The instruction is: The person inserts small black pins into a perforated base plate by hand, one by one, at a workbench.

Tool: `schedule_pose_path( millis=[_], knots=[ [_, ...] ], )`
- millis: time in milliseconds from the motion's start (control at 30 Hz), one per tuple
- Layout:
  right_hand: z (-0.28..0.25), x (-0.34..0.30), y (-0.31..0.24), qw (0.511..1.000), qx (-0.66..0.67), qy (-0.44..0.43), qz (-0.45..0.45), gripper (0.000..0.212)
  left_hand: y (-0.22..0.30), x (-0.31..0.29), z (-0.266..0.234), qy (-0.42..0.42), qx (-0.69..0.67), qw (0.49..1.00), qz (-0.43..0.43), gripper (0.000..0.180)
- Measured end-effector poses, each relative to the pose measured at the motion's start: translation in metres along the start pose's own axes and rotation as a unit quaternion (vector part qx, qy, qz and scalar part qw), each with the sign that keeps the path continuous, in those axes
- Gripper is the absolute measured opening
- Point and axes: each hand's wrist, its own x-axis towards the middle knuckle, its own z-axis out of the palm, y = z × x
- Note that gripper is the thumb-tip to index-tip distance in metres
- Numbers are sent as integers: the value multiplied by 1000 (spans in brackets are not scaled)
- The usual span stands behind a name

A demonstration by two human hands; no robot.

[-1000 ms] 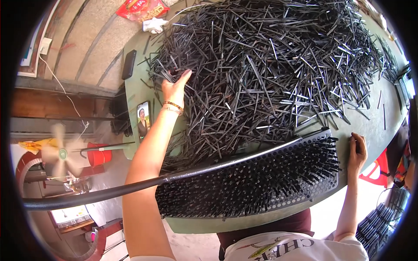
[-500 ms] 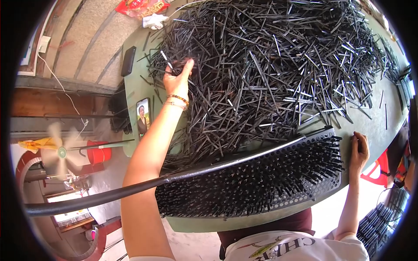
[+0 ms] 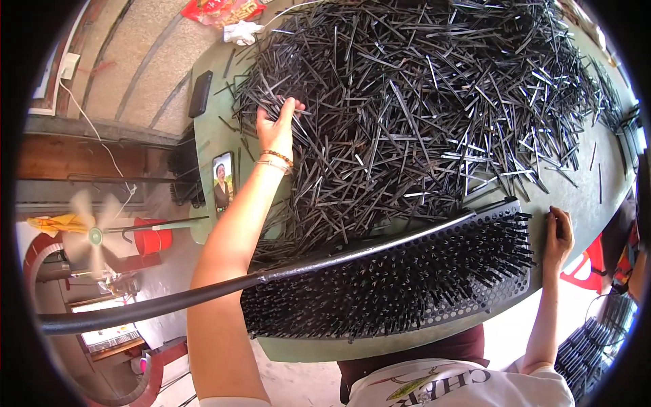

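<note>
My left hand (image 3: 274, 127) reaches into the left side of a large heap of thin black strips (image 3: 407, 115). Its fingers close round several strips, which stick out past the thumb. Near the right table edge rests my right hand (image 3: 560, 236), its fingers curled; whatever they hold, if anything, is hidden. Between my forearms lies a long perforated black plate (image 3: 503, 211), densely filled with upright black strips (image 3: 393, 285). A dark curved bar (image 3: 325, 256) runs along the far side of the plate and out to the left, across my left forearm.
The green table (image 3: 305, 349) carries the heap. At its left edge lie a lit phone (image 3: 222, 182) and a dark case-like object (image 3: 200, 94). A red packet (image 3: 220, 12) and white tissue (image 3: 242, 32) sit at the far left. A fan (image 3: 95, 235) spins beyond the left edge.
My left hand has shifted slightly toward me, and strips now fan out more plainly from its fingers. The right hand and the perforated plate stay in place.
</note>
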Motion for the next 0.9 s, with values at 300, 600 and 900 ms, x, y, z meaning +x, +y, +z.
schedule_pose_path(
  millis=[300, 600, 900],
  knots=[
    [-6, -3, -3, 1000, -3, 5, -6, 14, 46, 20, -14, 29, -108, 989, -93, 18],
    [8, -1, -21, 998, 53, 13, -20, 13, 183, 94, -119, -260, -77, 963, -10, 29],
    [-28, -24, -45, 970, 206, 127, -18, 17, 265, -201, -48, -36, -290, 941, -173, 22]
  ],
)
